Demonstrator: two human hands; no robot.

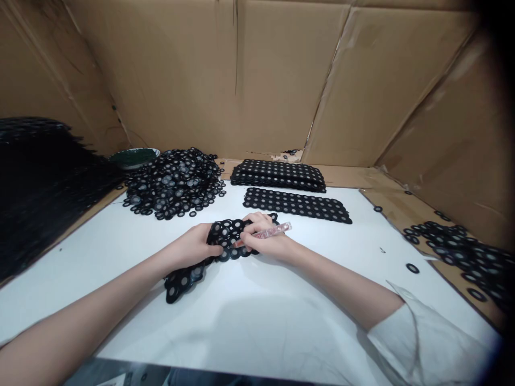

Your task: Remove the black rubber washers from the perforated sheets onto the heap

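A black sheet [184, 280] of joined round pieces with pale grey centres bends between my hands over the white table. My left hand [197, 244] is closed on its left part, thumb lying on top, while the near left end hangs down toward the tabletop. In my right hand [261, 236] is a slim pen-shaped tool [273, 231] with a clear barrel, reddish marking and an orange-red tip. That tip points down and left at the sheet's round pieces, close to my left thumb. Some of my right fingers lie against the sheet's far side.
Behind my left hand rises a heap of loose black rings [173, 182], beside a green-filled bowl [134, 157]. Flat black sheets [298, 205] and a stack of them [277, 174] lie at the back. More rings [454, 241] lie right; dark stacked sheets [40, 187] stand left. Cardboard walls [209, 69] enclose the table.
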